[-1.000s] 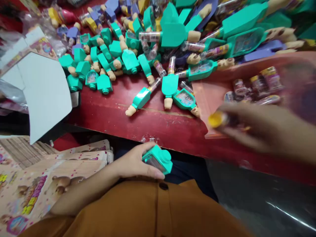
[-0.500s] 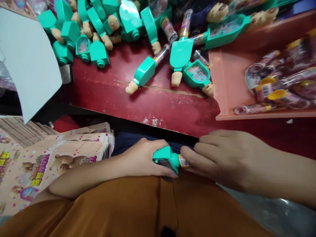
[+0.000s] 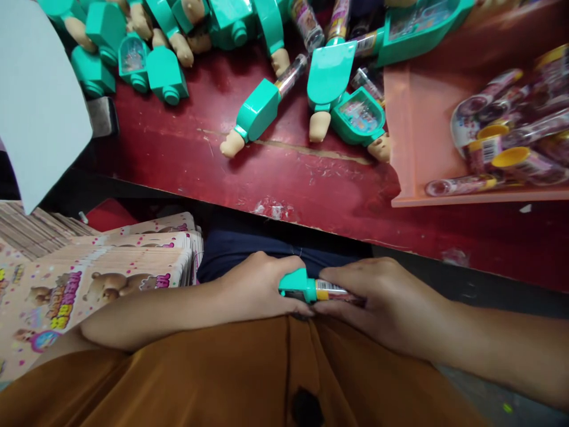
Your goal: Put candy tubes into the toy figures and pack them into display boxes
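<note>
Left hand (image 3: pixel 260 287) and right hand (image 3: pixel 377 299) are both closed around a teal plastic toy piece (image 3: pixel 296 286) at lower center, over the lap, with its clear labeled tube (image 3: pixel 331 290) poking out right.

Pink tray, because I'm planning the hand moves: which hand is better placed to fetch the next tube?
Probably the right hand: nearer the pink tray, though on the tube; the left hand grips the teal piece.
</note>
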The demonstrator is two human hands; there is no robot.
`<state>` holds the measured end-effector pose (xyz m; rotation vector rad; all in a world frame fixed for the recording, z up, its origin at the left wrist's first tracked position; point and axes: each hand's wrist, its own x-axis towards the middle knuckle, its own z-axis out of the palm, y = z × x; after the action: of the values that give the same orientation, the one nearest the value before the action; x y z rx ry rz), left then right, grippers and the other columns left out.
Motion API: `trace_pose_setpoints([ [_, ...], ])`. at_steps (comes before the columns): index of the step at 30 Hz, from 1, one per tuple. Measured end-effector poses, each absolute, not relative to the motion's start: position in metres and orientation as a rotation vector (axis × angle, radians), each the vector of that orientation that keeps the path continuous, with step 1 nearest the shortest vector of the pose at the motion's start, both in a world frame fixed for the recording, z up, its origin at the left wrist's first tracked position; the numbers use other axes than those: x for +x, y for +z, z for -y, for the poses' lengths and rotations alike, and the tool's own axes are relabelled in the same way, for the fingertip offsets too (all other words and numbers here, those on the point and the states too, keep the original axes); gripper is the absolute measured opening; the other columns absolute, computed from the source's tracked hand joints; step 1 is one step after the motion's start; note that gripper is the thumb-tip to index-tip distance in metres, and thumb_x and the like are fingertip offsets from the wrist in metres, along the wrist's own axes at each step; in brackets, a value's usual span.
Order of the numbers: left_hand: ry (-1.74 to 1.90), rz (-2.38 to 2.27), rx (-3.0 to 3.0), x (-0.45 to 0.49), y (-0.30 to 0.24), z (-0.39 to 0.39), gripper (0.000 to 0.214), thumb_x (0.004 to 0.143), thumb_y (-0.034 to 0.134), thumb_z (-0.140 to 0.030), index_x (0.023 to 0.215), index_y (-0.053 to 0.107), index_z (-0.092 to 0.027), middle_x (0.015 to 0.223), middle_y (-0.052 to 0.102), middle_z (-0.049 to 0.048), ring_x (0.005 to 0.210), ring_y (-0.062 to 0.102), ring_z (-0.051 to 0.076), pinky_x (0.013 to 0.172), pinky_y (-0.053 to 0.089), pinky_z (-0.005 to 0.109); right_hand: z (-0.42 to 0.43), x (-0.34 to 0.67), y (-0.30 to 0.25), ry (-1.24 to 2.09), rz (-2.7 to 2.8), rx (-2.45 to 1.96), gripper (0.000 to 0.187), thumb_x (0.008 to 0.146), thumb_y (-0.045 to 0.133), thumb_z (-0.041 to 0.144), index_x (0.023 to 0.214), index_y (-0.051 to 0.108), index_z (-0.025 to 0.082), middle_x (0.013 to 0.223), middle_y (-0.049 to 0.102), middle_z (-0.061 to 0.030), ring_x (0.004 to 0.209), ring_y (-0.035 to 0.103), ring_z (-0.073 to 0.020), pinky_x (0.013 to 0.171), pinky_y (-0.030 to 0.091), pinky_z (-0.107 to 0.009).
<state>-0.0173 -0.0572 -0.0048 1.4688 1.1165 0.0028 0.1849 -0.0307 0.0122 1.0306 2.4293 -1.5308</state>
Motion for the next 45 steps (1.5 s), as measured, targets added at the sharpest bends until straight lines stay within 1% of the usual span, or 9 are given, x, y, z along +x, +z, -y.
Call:
trace_pose_setpoints([
  [6, -0.156, -1.146, 1.946, -0.021, 0.0, 0.052, 0.03, 0.074, 0.062, -0.047, 0.085, 0.055, -0.02, 0.066, 0.061, -0.0013, 0.055, 0.056, 0.015, 0.046, 0.029, 0.022, 0.02, 0.175, 0.004, -2.095, -1.405, 1.156, 0.048, 0.078, 0.045, 0.062, 0.072, 0.057, 0.016, 0.053, 0.043, 0.0032, 0.044, 0.032, -0.008, 0.041, 0.024, -0.021],
  [13, -0.16, -1.15, 2.288, -0.03, 0.012, 0.033, 0.024, 0.079, 0.058, -0.041, 0.09, 0.053, -0.02, 0.075, 0.065, -0.0007, 0.063, 0.062, 0.017, 0.05, 0.036, 0.024, 0.01, 0.177, 0.009, -1.086, -2.846, 1.065, 0.044, 0.088, 0.041, 0.049, 0.062, 0.053, 0.016, 0.052, 0.048, -0.0032, 0.053, 0.042, -0.0136, 0.048, 0.024, -0.026],
  [17, -0.174, -1.063, 2.463, -0.031, 0.009, 0.033, 0.014, 0.085, 0.049, -0.031, 0.092, 0.053, -0.02, 0.079, 0.065, 0.0005, 0.064, 0.063, 0.018, 0.052, 0.042, 0.026, 0.008, 0.171, -0.002, -2.083, -1.744, 1.111, 0.053, 0.079, 0.035, 0.068, 0.06, 0.041, 0.02, 0.042, 0.032, 0.0061, 0.038, 0.025, -0.0081, 0.04, 0.021, -0.022],
  [20, -0.196, -1.023, 2.587, -0.034, 0.012, 0.025, 0.011, 0.085, 0.043, -0.02, 0.091, 0.053, -0.02, 0.08, 0.065, 0.0009, 0.064, 0.063, 0.019, 0.051, 0.043, 0.028, 0.0, 0.168, -0.008, -2.38, -1.215, 1.016, 0.053, 0.076, 0.034, 0.072, 0.064, 0.041, 0.021, 0.036, 0.022, 0.0101, 0.035, 0.017, -0.0077, 0.038, 0.02, -0.022],
  [27, 0.025, -1.146, 2.817, -0.046, 0.028, 0.001, 0.015, 0.087, 0.04, -0.015, 0.087, 0.054, -0.019, 0.07, 0.062, -0.0008, 0.055, 0.058, 0.016, 0.044, 0.037, 0.027, -0.014, 0.165, 0.002, -1.191, -2.832, 1.21, 0.037, 0.086, 0.041, 0.047, 0.062, 0.045, 0.019, 0.054, 0.05, -0.0016, 0.05, 0.046, -0.014, 0.047, 0.031, -0.025],
  [30, 0.23, -1.145, 2.921, -0.056, 0.024, -0.019, 0.017, 0.089, 0.038, -0.019, 0.092, 0.055, -0.02, 0.077, 0.063, -0.0004, 0.062, 0.059, 0.015, 0.05, 0.04, 0.027, -0.039, 0.158, 0.004, -1.38, -2.694, 1.194, 0.04, 0.082, 0.046, 0.052, 0.059, 0.038, 0.02, 0.052, 0.046, 0.0015, 0.046, 0.043, -0.0119, 0.042, 0.029, -0.022],
  [35, 0.731, -1.972, 2.517, -0.092, 0.016, -0.071, 0.03, 0.087, 0.047, -0.033, 0.116, 0.047, -0.023, 0.127, 0.047, 0.0122, 0.116, 0.046, 0.027, 0.089, 0.041, 0.04, -0.118, 0.132, 0.034, -1.274, -2.642, 1.833, 0.044, 0.071, 0.058, 0.056, 0.057, 0.035, 0.021, 0.057, 0.039, 0.0006, 0.057, 0.043, -0.0149, 0.048, 0.031, -0.025],
  [40, 0.534, -2.551, 1.779, -0.133, -0.014, -0.119, 0.061, 0.077, 0.058, -0.04, 0.126, 0.039, -0.01, 0.134, 0.027, 0.0291, 0.121, 0.035, 0.046, 0.089, 0.036, 0.058, -0.176, 0.151, 0.055, -1.701, -2.806, 2.073, 0.038, 0.076, 0.056, 0.034, 0.107, 0.043, 0.016, 0.095, 0.055, -0.0069, 0.082, 0.054, -0.0181, 0.063, 0.044, -0.028],
  [45, 0.714, -2.519, 1.918, -0.157, -0.036, -0.13, 0.04, 0.075, 0.052, -0.031, 0.11, 0.054, -0.01, 0.122, 0.046, 0.0197, 0.118, 0.043, 0.035, 0.097, 0.037, 0.046, -0.179, 0.233, 0.061, -0.516, -2.778, 2.074, 0.013, 0.075, 0.057, 0.029, 0.078, 0.059, 0.017, 0.082, 0.06, -0.008, 0.08, 0.055, -0.0232, 0.071, 0.043, -0.036],
])
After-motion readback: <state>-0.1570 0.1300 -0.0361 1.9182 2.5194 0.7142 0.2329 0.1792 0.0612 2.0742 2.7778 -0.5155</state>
